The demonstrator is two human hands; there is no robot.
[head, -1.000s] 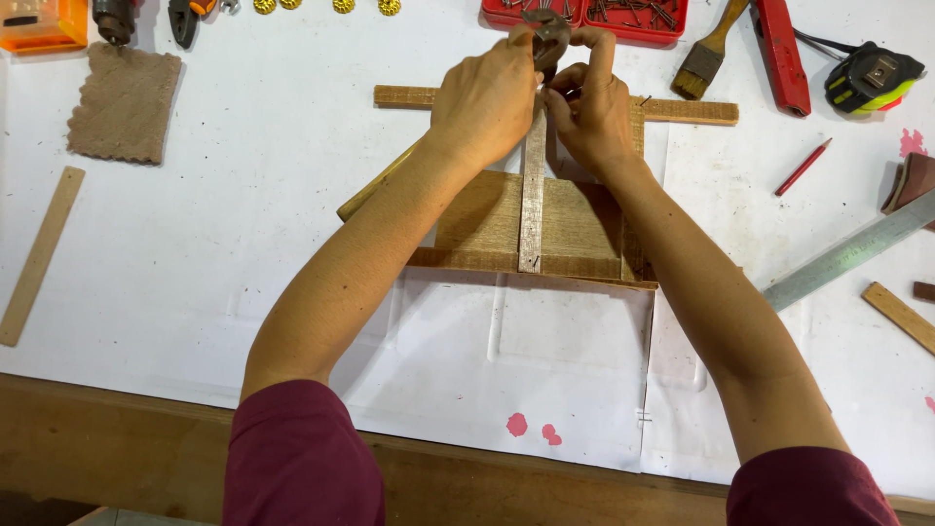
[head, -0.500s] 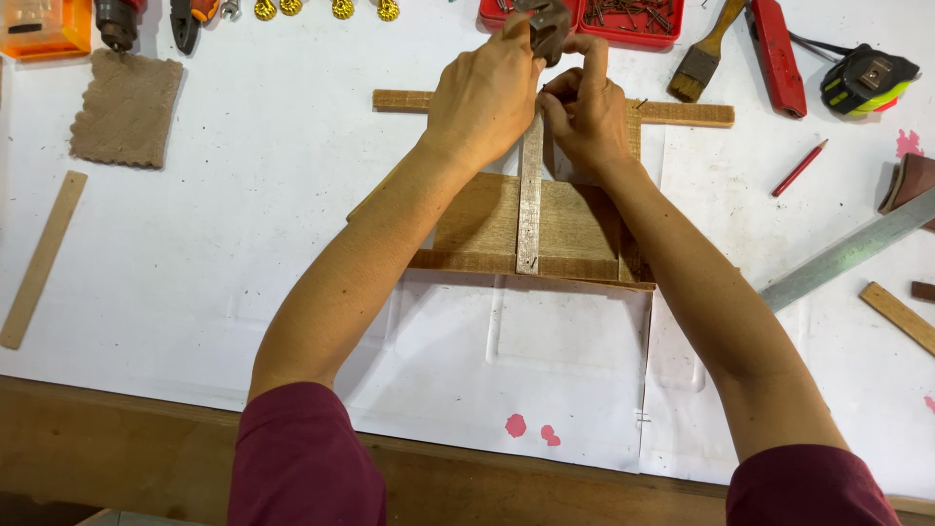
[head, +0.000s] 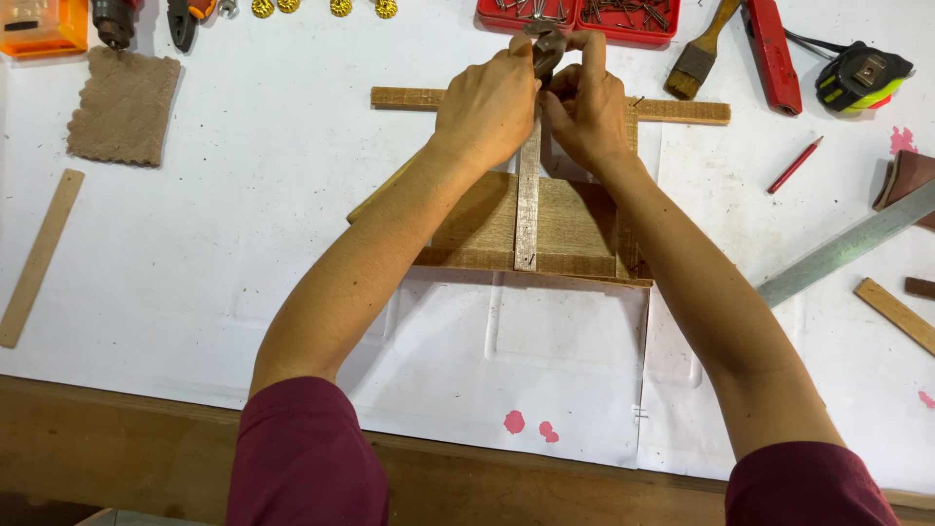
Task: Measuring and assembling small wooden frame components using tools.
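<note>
While your two hands crowd together at the far end of it, the narrow wooden strip [head: 527, 209] runs straight away from you, long axis near-to-far, its near end resting on the front edge of the wooden frame [head: 575, 219] and its far end hidden under your fingers; the frame sits mid-table on the white paper sheet [head: 243, 214], and one long wooden bar [head: 682, 110] crosses left-to-right at its far side; your left hand [head: 485, 102] is curled shut over the top of the strip, and something dark and metal, a small plier-like tool [head: 543, 44], pokes out between the hands, though which hand truly grips it you can't tell from here; your right hand [head: 587, 112] is closed too, fingertips pinched in against that tool and the strip's far end; moving outward, one red tray of nails [head: 623, 15] sits just beyond your knuckles; to the right, one paintbrush [head: 699, 58], one red tool body [head: 769, 44], one tape measure [head: 862, 76], one red pencil [head: 794, 166], one steel ruler [head: 847, 244] lying at a slant; to the left, one square of brown sandpaper [head: 124, 105], one loose wooden slat [head: 39, 258] near the table edge, and four brass-coloured discs [head: 336, 8] in a row along the far edge.
</note>
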